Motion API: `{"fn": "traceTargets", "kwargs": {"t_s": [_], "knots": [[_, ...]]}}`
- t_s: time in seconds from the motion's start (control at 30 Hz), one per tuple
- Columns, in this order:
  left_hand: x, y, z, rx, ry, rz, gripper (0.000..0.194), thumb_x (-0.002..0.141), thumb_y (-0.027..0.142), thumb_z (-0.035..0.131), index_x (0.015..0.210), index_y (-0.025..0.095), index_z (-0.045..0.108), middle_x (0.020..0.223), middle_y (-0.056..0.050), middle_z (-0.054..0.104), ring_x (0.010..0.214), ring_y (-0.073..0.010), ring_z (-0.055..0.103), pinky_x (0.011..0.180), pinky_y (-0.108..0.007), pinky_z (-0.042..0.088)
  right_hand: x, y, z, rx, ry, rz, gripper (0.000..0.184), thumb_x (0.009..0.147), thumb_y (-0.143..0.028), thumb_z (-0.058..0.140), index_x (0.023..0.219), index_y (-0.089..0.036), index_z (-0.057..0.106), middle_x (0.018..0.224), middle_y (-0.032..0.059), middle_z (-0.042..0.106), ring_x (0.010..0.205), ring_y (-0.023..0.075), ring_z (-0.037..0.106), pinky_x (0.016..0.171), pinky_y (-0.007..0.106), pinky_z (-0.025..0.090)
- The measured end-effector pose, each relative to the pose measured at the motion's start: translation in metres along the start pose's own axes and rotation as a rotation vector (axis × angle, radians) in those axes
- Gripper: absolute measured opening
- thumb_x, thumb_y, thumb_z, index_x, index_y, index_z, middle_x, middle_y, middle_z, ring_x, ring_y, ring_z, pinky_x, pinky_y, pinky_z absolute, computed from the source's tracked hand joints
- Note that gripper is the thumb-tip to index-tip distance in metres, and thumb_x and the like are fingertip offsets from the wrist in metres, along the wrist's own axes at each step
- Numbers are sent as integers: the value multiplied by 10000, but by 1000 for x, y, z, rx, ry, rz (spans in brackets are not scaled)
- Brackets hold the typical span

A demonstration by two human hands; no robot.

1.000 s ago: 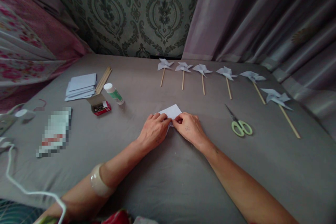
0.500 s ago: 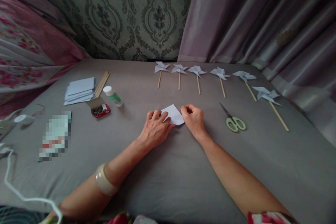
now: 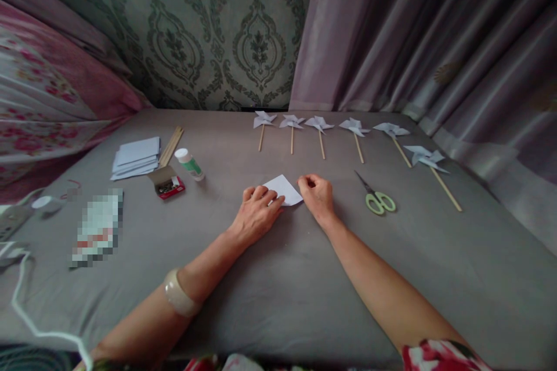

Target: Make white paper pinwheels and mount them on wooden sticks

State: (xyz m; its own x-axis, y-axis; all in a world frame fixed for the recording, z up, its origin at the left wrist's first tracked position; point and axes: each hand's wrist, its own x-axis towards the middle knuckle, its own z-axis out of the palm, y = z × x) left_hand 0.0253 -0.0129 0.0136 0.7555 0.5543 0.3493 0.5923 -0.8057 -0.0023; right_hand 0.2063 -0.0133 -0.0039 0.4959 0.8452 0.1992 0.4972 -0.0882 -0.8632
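Note:
A small white sheet of paper [image 3: 285, 188], apparently folded, lies on the grey cloth between my hands. With bent fingers, my left hand [image 3: 257, 208] holds down its left side and covers part of it. At the paper's right corner, my right hand [image 3: 317, 194] has thumb and fingertips pinched together; the corner itself is hidden by them. Beyond that hand rest open-bladed scissors [image 3: 376, 197] with light green handles. Paper pinwheels [image 3: 319, 123] on wooden sticks stretch in a row along the far and right side.
At the left are a stack of white paper [image 3: 137, 156], wooden sticks [image 3: 171, 146], a glue stick [image 3: 190, 164] and an open red box [image 3: 167, 184] of small metal pieces. A blurred packet [image 3: 98, 226], a power strip [image 3: 13, 221] and a white cable [image 3: 41, 333] lie nearer the left edge.
The view has tilted up, bringing a white sheet on the wall into sight. Both hands keep nearly the same place at the paper, the left fingers shifting slightly.

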Motion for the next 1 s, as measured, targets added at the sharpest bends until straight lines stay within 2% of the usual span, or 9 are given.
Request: {"fn": "traceTargets", "kwargs": {"t_s": [0.1,0.23,0.5,0.63,0.87,1.0], "knots": [[0,4,2,16,-27,51,260,929,244,484,1155,236,612,946,-70,639,927,-212,483,843,-380,317,0,0,0,4,4,-8,277,749,-339,477,715,-160,686,733,84,717,699,193,636,668,273,457],[1,7,5,31,-68,78,237,928,231,476,1107,226,631,916,-75,628,919,-218,479,835,-395,329,0,-1,0,3,-1,-11,276,753,-329,469,707,-164,685,735,83,720,715,195,641,673,271,463],[-4,-4,2,53,-16,64,201,896,165,507,1010,228,660,955,-74,643,957,-219,485,865,-394,321,0,0,-3,-25,-20,-36,260,778,-320,489,727,-158,685,720,68,702,693,183,619,654,261,451],[-9,-14,2,60,11,34,230,897,146,482,992,236,671,981,-76,657,976,-221,497,880,-407,319,-1,2,-5,-82,-53,-170,257,808,-301,493,757,-157,699,764,61,686,705,166,604,707,266,446],[-14,-22,-5,54,-9,-7,250,907,153,447,959,238,677,1019,-76,670,982,-218,506,886,-416,310,-11,-1,-7,-263,-48,-421,165,814,-231,566,877,-231,719,1057,47,677,1042,216,547,936,364,340],[-16,-24,-5,37,-5,-22,263,915,156,428,959,231,676,1027,-75,671,982,-216,512,901,-422,301,-15,-3,-8,-378,-14,-498,297,785,-140,570,1044,-231,685,1205,69,614,1122,242,479,960,382,305]]}}
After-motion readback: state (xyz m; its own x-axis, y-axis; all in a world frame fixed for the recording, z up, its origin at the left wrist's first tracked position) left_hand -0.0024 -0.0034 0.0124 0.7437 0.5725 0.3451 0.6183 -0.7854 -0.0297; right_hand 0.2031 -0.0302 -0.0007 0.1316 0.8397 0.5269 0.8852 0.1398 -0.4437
